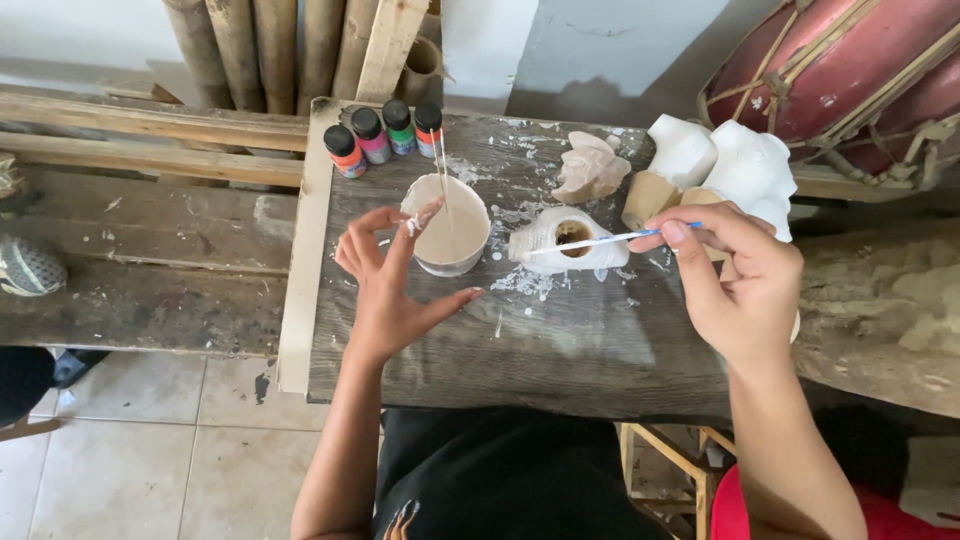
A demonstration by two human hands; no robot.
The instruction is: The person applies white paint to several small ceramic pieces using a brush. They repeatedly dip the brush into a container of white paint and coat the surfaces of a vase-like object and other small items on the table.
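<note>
Your right hand (pixel 745 285) pinches a thin blue-handled brush (pixel 600 241), its tip pointing into the hollow of a white carved figure (pixel 565 240) lying on the table (pixel 560 340). Your left hand (pixel 390 280) is spread open, holding nothing, with paint-smeared fingertips touching the rim of the white cup (pixel 448 238) just left of the figure.

Single view only, head-worn camera, no second view to overlap. Looks steeply down from above person's lap onto wooden surface (pixel 520 340), facing forward toward wall. Close range: both forearms enter from bottom edge, left hand (pixel 385 280) left of centre, right hand (pixel 740 285) right of centre. Surface fills middle of frame; tiled floor (pixel 150 450) at lower left, bamboo poles (pixel 270 45) along top edge.
</note>
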